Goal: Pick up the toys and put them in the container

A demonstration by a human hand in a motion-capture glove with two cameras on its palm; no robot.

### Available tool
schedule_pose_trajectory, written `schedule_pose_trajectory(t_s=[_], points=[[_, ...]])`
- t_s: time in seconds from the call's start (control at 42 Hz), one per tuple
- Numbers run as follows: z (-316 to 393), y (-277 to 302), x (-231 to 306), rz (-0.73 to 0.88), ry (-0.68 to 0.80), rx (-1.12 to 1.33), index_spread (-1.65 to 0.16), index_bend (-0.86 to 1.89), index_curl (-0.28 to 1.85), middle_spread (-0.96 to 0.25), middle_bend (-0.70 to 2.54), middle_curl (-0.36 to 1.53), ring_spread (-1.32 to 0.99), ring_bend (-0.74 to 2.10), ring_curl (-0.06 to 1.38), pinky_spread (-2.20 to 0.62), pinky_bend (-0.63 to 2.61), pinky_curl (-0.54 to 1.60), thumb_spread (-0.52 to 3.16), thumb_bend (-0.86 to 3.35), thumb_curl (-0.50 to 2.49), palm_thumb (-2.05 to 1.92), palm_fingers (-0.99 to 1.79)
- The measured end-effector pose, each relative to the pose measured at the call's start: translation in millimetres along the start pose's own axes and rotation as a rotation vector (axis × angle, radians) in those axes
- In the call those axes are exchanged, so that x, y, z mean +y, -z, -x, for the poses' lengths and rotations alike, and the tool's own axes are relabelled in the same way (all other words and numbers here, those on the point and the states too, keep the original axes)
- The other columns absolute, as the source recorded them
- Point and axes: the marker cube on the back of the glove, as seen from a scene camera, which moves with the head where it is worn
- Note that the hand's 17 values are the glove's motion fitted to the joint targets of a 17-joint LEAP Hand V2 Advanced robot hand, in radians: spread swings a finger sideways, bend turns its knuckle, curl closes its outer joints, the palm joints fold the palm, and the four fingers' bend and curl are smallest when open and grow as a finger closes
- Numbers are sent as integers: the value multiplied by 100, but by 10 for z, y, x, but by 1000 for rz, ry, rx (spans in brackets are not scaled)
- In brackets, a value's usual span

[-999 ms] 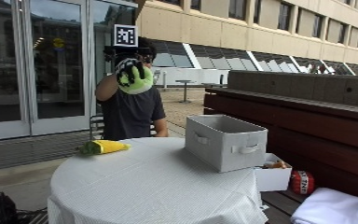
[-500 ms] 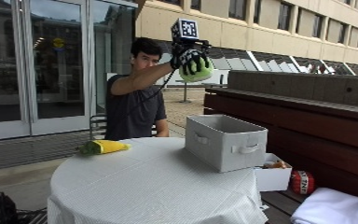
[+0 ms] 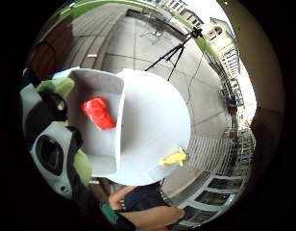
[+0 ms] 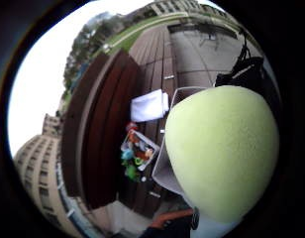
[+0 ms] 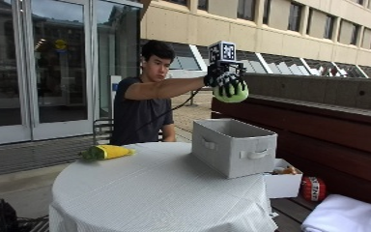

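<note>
**Green toy held above the container, ready for release**

The gloved right hand [image 5: 227, 83] is raised at arm's length, fingers curled round a green ball-shaped toy [image 5: 231, 92], which they grip from above. The high carry keeps the toy clear of the container's rim. In the thumb side palm view the toy [image 4: 222, 151] fills much of the frame, which confirms it sits close against the palm.

Directly below the hand stands the grey fabric container [image 5: 234, 146], on the right side of the round table [image 5: 153, 193]. In the little finger side palm view its open top faces the palm, with a red toy [image 3: 98, 112] already lying on its floor. The hand therefore appears placed for a straight drop.

A yellow toy [image 5: 107, 152] with a green end lies on the far left edge of the table, well apart from the container. It is not yet collected.

Judgement: the remaining step for the held toy is to lower or release it inside the walls.
</note>
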Motion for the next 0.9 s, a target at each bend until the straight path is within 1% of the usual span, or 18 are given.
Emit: schedule_pose_trajectory(t_s=[0.119, 0.214, 0.238, 0.262, 0.285, 0.309, 0.333, 0.381, 0.428, 0.523, 0.571, 0.595, 0.618, 0.714, 0.904], points=[[19, -153, 23, 22, 9, -8, -39, 36, 56, -48, 57, 67, -42, 107, 49, -47, 89, 39, 46, 6, 97, 71, 110], [-73, -309, -39, 124, 28, 6, -40, 23, 56, -48, 51, 67, -43, 105, 49, -47, 94, 41, 52, 2, 96, 66, 95], [-99, -344, -51, 148, 32, 7, -39, 9, 52, -47, 45, 65, -43, 106, 49, -46, 101, 43, 61, -3, 93, 58, 83], [-125, -372, -61, 166, 38, 5, -38, 3, 50, -44, 43, 65, -41, 106, 49, -45, 105, 44, 72, -8, 88, 48, 74], [-154, -394, -72, 174, 43, 0, -37, -3, 48, -41, 37, 64, -39, 105, 49, -42, 112, 47, 76, -13, 84, 37, 56], [-188, -411, -86, 174, 49, -4, -37, -4, 47, -36, 31, 63, -36, 103, 50, -39, 119, 50, 79, -16, 80, 28, 37], [-230, -423, -104, 167, 55, -6, -36, -4, 46, -34, 30, 63, -33, 103, 51, -37, 123, 51, 81, -15, 77, 22, 28], [-318, -433, -136, 146, 68, -5, -34, -2, 43, -24, 22, 60, -26, 95, 49, -31, 133, 54, 82, -19, 70, 4, 7], [-366, -404, -103, 133, 77, -6, -34, 0, 39, -18, 21, 59, -21, 87, 46, -26, 138, 53, 85, -14, 66, -2, -2], [-358, -241, 161, 163, 81, -24, -33, 3, 32, -9, 18, 55, -13, 76, 38, -16, 144, 51, 88, -11, 59, -8, -11], [-369, -181, 253, 173, 76, -20, -32, 5, 30, -5, 18, 54, -9, 73, 36, -13, 146, 50, 88, -10, 56, -9, -13], [-396, -154, 287, 173, 70, -15, -32, 4, 29, -4, 19, 54, -8, 74, 36, -12, 147, 50, 89, -9, 55, -9, -9], [-456, -118, 321, 172, 64, -9, -32, 5, 28, -3, 18, 53, -7, 71, 34, -10, 146, 49, 89, -10, 53, -10, -15], [-930, 65, 489, 161, 48, 22, -31, 5, 25, 1, 18, 51, -2, 67, 33, -5, 147, 48, 90, -10, 48, -10, -18], [-1843, 268, 1071, 145, 21, 105, -29, 4, 20, 5, 18, 48, 3, 62, 31, 1, 145, 45, 90, -9, 40, -10, -19]])
